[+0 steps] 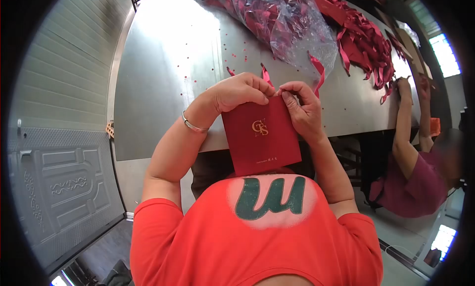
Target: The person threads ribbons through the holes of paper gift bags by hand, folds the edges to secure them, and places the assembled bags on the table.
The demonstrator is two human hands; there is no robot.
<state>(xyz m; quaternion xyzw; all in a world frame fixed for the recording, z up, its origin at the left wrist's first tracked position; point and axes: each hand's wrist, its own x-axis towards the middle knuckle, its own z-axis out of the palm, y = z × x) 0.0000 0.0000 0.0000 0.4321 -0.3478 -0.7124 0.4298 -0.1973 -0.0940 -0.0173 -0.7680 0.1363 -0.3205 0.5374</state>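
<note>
A flat red bag (262, 137) with gold lettering hangs upright between my hands, near the table's front edge. My left hand (243, 92) has its fingers closed on the bag's top edge, with a bangle on that wrist. At the top right corner, my right hand (303, 108) pinches the edge, thumb against fingers. Red ribbon (267, 74) sticks up behind my left hand, and another ribbon (317, 71) rises behind my right hand. What lies between the fingertips is too small to make out.
The metal table (163, 103) carries small red bits, a clear plastic bag (297, 33) of red ribboned pieces and a heap of red ribboned bags (363, 43). At the right, a person in a purple shirt (413, 187) reaches over the table. A grey door (69, 187) stands left.
</note>
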